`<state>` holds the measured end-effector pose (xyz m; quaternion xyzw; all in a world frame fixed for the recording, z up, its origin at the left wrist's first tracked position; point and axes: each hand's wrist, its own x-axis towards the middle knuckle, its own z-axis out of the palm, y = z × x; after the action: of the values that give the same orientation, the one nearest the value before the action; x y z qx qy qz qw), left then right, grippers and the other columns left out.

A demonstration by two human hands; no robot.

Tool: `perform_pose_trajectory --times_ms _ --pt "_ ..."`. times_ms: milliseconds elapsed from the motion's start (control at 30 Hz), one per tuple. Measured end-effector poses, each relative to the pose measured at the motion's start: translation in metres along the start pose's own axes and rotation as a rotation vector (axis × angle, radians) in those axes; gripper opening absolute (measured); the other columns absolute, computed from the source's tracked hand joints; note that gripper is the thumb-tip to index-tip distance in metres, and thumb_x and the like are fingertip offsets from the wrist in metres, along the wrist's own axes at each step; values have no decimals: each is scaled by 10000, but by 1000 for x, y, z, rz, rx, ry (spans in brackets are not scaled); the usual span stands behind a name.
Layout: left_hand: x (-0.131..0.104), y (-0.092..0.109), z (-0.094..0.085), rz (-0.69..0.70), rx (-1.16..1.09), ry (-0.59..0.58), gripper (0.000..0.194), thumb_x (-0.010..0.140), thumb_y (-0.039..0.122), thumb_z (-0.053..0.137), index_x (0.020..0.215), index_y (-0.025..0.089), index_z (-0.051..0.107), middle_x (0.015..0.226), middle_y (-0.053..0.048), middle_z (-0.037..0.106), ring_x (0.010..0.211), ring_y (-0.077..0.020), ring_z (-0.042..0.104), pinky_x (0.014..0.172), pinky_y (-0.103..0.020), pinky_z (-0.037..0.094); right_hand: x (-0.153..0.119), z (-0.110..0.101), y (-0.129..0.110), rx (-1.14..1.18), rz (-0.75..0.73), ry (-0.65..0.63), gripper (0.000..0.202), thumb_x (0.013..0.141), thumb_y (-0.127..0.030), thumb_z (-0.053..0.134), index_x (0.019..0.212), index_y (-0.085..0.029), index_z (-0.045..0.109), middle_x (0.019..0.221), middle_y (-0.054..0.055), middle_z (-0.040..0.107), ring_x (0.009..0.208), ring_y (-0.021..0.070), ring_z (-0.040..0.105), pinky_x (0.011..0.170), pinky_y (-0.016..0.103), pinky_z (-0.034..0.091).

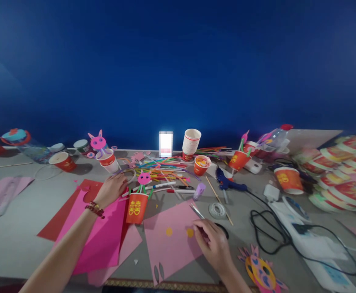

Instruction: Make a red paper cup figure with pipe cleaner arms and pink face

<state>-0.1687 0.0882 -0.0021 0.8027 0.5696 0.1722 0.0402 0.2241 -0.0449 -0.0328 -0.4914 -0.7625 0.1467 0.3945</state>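
My left hand (112, 189) reaches over the pink and red sheets, its fingers stretched toward a clear ring (131, 176) and the pipe cleaners (162, 163). Beside it stands a red paper cup (137, 208) topped by a pink paper animal head (144, 178) on green stems. My right hand (213, 244) is curled with fingertips together at the right edge of a light pink sheet (165, 252); anything pinched there is too small to make out. By those fingertips lies a yellow paper circle (190, 232), with another yellow circle (169, 232) to its left. Scissors (197, 211) lie partly behind this hand.
A blue glue gun (228, 181) trails a black cord toward a white power strip (321, 260). Clear tape (217, 210) and a purple glue stick (199, 191) lie mid-table. Decorated cups (239, 160) stand behind; a paper mask (260, 269) lies front right.
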Motion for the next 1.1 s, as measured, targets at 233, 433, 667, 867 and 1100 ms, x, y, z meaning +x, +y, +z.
perform_pose_trajectory --times_ms 233,433,667,867,1100 --pt "-31 48 -31 -23 -77 283 159 989 306 425 1042 190 521 840 -57 661 713 -198 639 654 -286 467 3 -9 -11 100 8 32 146 939 -157 517 974 -228 640 799 42 707 724 198 678 663 285 524" --pt "-61 160 -13 270 -383 186 117 984 204 459 1053 208 552 877 -56 684 807 -185 660 711 -262 520 27 -9 -66 352 39 -9 247 941 -188 557 1182 -239 581 1043 77 691 852 192 687 789 300 565" --pt "-65 198 -2 236 -600 139 203 958 107 448 1115 208 526 960 -79 678 847 -189 652 726 -281 535 34 8 -84 306 21 181 217 941 -171 568 1140 -240 618 993 63 733 885 204 720 793 295 589" --pt "-63 210 -5 254 -584 190 245 940 58 442 1115 203 534 946 -76 681 866 -207 631 813 -345 520 37 8 -81 267 54 251 133 926 -193 604 1043 -236 648 901 41 729 788 191 709 723 283 573" --pt "-62 207 -3 229 -571 191 264 939 69 466 1149 215 532 862 -45 663 814 -208 603 781 -349 498 40 4 -73 388 99 119 134 949 -203 568 817 -228 573 776 6 631 746 173 629 723 280 504"
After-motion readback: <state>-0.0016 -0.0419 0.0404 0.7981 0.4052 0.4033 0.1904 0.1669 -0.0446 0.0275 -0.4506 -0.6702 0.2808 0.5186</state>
